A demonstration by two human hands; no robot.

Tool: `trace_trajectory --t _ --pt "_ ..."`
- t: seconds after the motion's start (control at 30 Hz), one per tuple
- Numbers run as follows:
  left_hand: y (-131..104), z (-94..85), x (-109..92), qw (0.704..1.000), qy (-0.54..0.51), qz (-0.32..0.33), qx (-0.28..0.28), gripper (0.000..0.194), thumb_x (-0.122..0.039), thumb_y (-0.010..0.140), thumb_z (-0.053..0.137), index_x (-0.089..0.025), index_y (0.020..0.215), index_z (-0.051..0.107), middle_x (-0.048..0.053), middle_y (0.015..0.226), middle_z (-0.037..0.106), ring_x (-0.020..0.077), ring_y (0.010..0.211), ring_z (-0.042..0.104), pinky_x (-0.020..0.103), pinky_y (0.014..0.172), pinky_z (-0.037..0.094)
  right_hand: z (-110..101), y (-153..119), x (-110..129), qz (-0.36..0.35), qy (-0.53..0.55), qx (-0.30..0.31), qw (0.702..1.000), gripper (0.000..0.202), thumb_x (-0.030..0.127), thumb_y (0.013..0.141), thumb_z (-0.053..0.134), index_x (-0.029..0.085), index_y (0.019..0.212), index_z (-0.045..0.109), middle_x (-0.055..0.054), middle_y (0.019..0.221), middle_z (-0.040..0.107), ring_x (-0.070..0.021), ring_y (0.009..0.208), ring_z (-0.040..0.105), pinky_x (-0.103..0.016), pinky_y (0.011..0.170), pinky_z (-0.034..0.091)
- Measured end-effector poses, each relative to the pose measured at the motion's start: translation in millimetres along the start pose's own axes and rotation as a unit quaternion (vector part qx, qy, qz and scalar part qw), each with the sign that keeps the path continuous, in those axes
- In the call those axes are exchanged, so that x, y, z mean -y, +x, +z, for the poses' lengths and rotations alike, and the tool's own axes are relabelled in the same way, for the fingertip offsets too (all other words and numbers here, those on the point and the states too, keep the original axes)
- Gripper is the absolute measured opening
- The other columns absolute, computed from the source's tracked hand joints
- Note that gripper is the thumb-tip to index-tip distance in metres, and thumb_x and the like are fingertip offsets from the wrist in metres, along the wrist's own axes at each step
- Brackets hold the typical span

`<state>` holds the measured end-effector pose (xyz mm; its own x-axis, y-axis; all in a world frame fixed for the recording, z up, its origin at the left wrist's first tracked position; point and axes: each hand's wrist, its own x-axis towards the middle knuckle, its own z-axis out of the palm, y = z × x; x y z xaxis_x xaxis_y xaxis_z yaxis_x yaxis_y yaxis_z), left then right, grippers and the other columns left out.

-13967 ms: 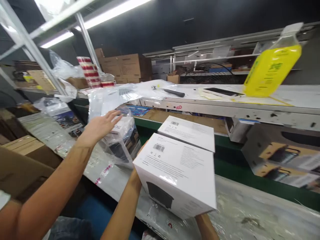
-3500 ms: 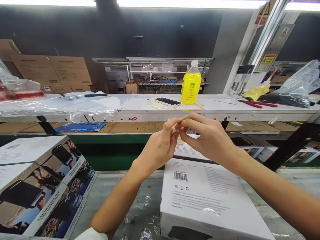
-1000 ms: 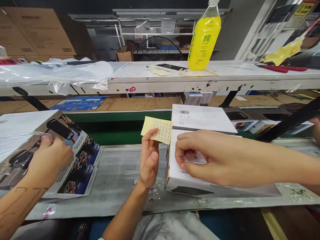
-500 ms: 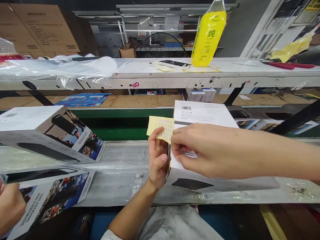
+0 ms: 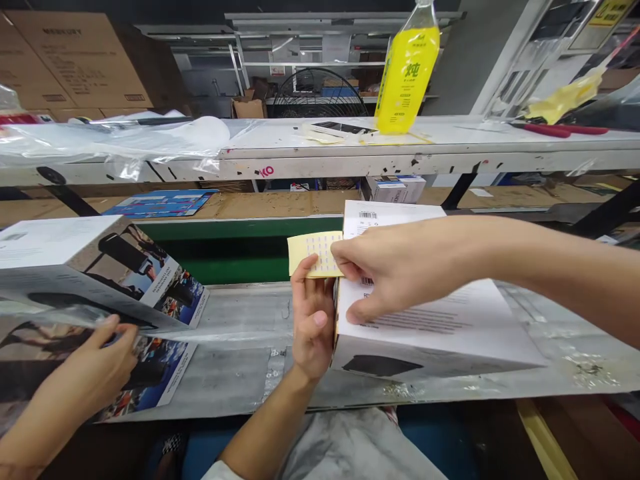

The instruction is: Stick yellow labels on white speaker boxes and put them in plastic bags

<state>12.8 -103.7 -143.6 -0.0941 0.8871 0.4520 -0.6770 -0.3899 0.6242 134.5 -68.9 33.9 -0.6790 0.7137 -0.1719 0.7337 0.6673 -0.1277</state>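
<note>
A pale yellow sheet of small printed stickers (image 5: 313,247) is pinched between the fingers of my left hand (image 5: 313,327), which rests against the left side of a white product box (image 5: 445,320). My right hand (image 5: 395,267) hovers over the top of that box. Its index finger touches the right edge of the sticker sheet, while the thumb is spread away, low over the box's printed text. No sticker shows between thumb and finger. The box lies on the grey work surface (image 5: 240,340), with barcodes and print on its upper face.
At left, a co-worker's hand (image 5: 95,367) pulls clear film over a printed box (image 5: 165,373). Another box (image 5: 45,247) sits behind it. On the shelf above stand a yellow bottle (image 5: 407,80), a phone (image 5: 340,127) and red-handled pliers (image 5: 550,129). A green belt (image 5: 240,250) runs behind.
My right hand has moved up from the box's near left part to the sheet's edge, and thumb and finger have parted. The co-worker's hand has moved right with the film.
</note>
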Motion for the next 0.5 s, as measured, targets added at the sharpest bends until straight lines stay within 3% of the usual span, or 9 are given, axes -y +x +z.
trace_trajectory --t 0.07,0.2,0.3,0.4,0.43,0.5 --pt "1 1.5 -1 1.0 0.008 0.001 0.001 0.062 -0.042 0.085 0.066 -0.03 0.144 0.051 0.009 0.146 0.06 0.0334 0.134 0.057 0.048 0.111 0.048 -2 4 -7 -0.021 0.013 0.004 1.0 0.032 0.033 0.074 0.085 0.027 0.069 0.054 0.005 0.056 0.061 -0.0135 0.041 0.05 -0.033 0.04 0.026" --pt "7 2.5 -4 0.998 0.057 -0.013 0.024 0.066 -0.031 0.089 0.076 -0.031 0.148 0.047 0.009 0.148 0.06 0.0294 0.134 0.06 0.047 0.119 0.044 -2 -2 -14 -0.045 0.085 0.021 0.995 0.018 0.014 0.081 0.073 0.026 0.077 0.06 0.005 0.065 0.065 -0.0132 0.051 0.056 -0.03 0.045 0.034" --pt "12 2.7 -9 0.996 0.061 -0.028 0.058 0.073 -0.026 0.088 0.079 -0.031 0.152 0.044 0.01 0.153 0.057 0.0302 0.139 0.057 0.048 0.122 0.043 -2 -24 -27 -0.052 0.15 -0.034 0.987 0.014 0.012 0.088 0.063 0.025 0.086 0.067 0.003 0.078 0.071 -0.014 0.063 0.063 -0.027 0.052 0.043" --pt "16 1.3 -16 0.992 0.087 -0.06 0.068 0.076 -0.028 0.087 0.081 -0.032 0.153 0.043 0.011 0.157 0.054 0.0329 0.142 0.056 0.048 0.119 0.047 14 -59 -60 -0.034 0.187 -0.224 0.956 0.011 0.018 0.092 0.064 0.026 0.092 0.072 -0.002 0.09 0.076 -0.0183 0.08 0.07 -0.031 0.069 0.054" --pt "18 0.0 -16 0.991 0.096 -0.068 0.064 0.075 -0.03 0.087 0.081 -0.033 0.153 0.044 0.011 0.157 0.053 0.0332 0.142 0.055 0.047 0.119 0.048 27 -71 -74 -0.014 0.21 -0.32 0.924 0.01 0.019 0.092 0.066 0.026 0.093 0.074 -0.004 0.094 0.076 -0.0208 0.086 0.071 -0.035 0.076 0.055" --pt "26 -4.0 -12 0.992 0.1 -0.061 0.037 0.069 -0.035 0.089 0.079 -0.033 0.151 0.048 0.01 0.159 0.052 0.0327 0.145 0.052 0.046 0.122 0.044 64 -93 -104 0.027 0.27 -0.53 0.803 0.007 0.023 0.091 0.071 0.029 0.093 0.075 -0.009 0.096 0.076 -0.0263 0.094 0.073 -0.042 0.081 0.056"
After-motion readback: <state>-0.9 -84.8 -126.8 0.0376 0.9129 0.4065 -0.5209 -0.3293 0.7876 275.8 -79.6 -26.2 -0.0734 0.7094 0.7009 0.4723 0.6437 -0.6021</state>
